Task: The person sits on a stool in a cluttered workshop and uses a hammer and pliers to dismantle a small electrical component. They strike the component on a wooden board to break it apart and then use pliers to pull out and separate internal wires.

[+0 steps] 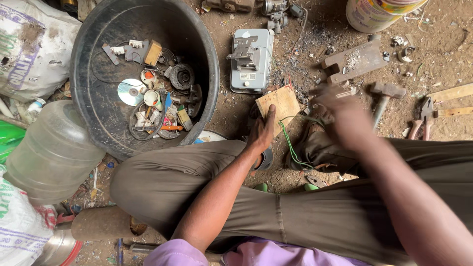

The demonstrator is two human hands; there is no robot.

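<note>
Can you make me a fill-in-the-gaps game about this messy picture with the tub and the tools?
The left hand holds a tan ____ down.
A shiny ____ lies in the black tub.
A hammer lies on the dirt beside red-handled ____.
The wires by the board are ____.

Missing words: board; disc; pliers; green

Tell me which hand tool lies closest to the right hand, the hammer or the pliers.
The hammer, just right of the blurred right hand; the pliers lie farther right.
</note>
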